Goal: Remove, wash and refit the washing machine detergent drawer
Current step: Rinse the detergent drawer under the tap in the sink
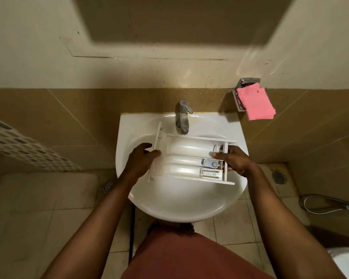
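The white detergent drawer (189, 156) lies across the basin of a white sink (181, 202), its front panel to the left and its open compartments facing up. A small blue-grey cap (210, 163) sits in one compartment near the right end. My left hand (141, 158) grips the front panel end. At the rear end, my right hand (232, 160) holds the drawer, thumb on top of the wall. The chrome tap (182, 117) stands just behind the drawer, and no water shows.
A pink cloth (256, 103) hangs from a chrome holder (244, 85) on the wall at the right. A white perforated basket (20, 143) is at the left. Floor drains (108, 186) (278, 176) and a shower hose (326, 206) lie on the tiled floor.
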